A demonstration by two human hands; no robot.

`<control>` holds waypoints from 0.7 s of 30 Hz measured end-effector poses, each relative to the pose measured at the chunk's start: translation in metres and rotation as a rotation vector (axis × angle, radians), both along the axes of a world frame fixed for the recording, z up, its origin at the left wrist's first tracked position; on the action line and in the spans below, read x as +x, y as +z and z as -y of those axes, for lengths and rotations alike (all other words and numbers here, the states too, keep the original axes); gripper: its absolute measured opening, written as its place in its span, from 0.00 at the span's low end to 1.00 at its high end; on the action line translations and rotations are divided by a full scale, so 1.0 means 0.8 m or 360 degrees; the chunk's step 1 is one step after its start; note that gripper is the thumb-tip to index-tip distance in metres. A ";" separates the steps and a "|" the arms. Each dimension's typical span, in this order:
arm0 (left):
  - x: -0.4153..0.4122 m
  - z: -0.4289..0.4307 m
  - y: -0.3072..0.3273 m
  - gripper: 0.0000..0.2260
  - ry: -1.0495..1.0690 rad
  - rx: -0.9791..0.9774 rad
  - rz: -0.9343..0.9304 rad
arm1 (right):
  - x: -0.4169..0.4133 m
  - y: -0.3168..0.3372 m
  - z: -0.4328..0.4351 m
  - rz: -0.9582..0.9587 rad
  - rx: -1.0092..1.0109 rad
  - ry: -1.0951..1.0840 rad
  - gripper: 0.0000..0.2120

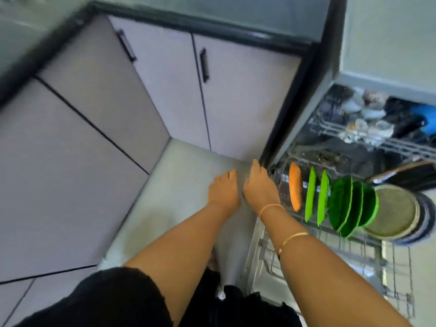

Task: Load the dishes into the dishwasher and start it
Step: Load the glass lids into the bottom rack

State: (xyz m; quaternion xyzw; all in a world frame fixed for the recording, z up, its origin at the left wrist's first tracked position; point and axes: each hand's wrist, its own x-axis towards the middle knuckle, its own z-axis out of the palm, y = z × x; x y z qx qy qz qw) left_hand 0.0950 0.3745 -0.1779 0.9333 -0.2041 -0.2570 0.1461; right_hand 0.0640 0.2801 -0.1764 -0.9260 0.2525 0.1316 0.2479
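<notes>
Keep empty, loose-fingered left hand [224, 191] and right hand [259, 187] off lower rack [368, 260]; risks jolting upright orange plate [295, 186] loose.

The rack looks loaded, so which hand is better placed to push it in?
Probably right: the right hand is beside the rack, near the orange plate; the left hand is farther off, over the floor.

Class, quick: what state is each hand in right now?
Left hand: open, holding nothing.
Right hand: open, holding nothing.
</notes>
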 end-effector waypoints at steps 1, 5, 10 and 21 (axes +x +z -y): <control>0.001 -0.010 0.020 0.26 0.0063 -0.0029 0.0025 | 0.002 0.021 -0.011 0.0036 -0.0043 0.0088 0.29; 0.013 -0.059 0.088 0.27 0.0220 -0.0107 0.0171 | 0.021 0.097 -0.052 0.0165 -0.0228 0.0400 0.25; 0.070 -0.132 0.159 0.25 0.0451 -0.0206 0.0413 | 0.089 0.187 -0.129 0.0390 -0.0466 0.0784 0.18; 0.248 -0.316 0.307 0.24 0.0642 -0.0369 0.0912 | 0.288 0.313 -0.285 0.0915 -0.0523 0.0946 0.14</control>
